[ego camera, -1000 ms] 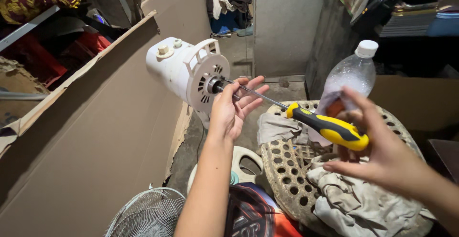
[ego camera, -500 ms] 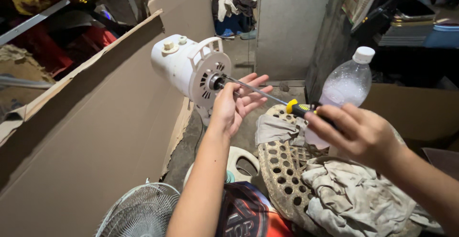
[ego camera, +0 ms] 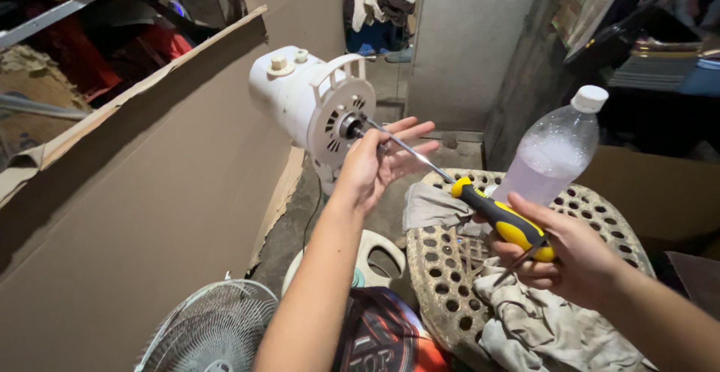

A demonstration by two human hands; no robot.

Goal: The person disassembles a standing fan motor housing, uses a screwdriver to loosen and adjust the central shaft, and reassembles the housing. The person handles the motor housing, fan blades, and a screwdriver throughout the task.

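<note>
Plastic bottle [ego camera: 551, 154] w/ white cap upright on perforated stool [ego camera: 442, 267]; rags [ego camera: 547, 327]; fan grille [ego camera: 214, 331] btm left; cardboard sheet [ego camera: 150, 214].

— On the stool [ego camera: 600, 214]?
— Bottle [ego camera: 551, 154], grey cloth [ego camera: 435, 205], crumpled rags [ego camera: 555, 327].
— And down on the floor [ego camera: 289, 229]?
— Fan grille [ego camera: 214, 331] lower left, cardboard [ego camera: 150, 214] leaning alongside.
</note>
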